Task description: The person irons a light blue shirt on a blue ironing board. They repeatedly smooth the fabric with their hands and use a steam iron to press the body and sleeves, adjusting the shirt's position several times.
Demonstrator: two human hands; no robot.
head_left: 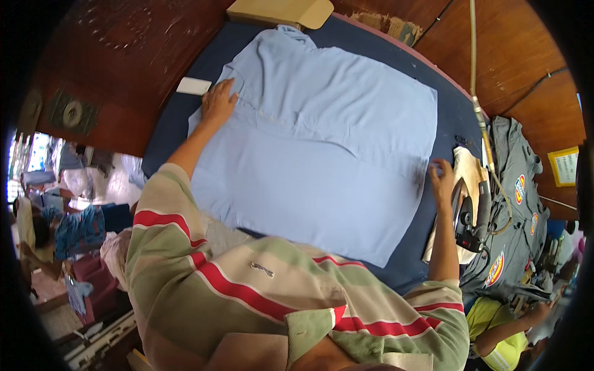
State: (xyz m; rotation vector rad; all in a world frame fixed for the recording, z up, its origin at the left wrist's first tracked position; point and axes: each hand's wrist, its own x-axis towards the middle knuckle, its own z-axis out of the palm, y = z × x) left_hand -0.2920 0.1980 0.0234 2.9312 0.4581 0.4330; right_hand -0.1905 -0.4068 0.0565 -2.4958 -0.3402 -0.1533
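A light blue shirt (322,154) lies spread flat on a dark blue padded ironing table (451,111). My left hand (218,102) rests palm down on the shirt's left edge near the collar, fingers apart. At the shirt's right edge my right hand (441,179) touches the cloth with its fingers spread, holding nothing. Just right of that hand a steam iron (470,216) sits on a pale cloth pad, its hose rising toward the top of the view.
A small white card (193,86) lies on the table's left edge. A beige pad (281,11) sits at the far end. Grey shirts with patches (516,204) are piled to the right. Another person in yellow (501,334) is at lower right. Wooden walls surround the table.
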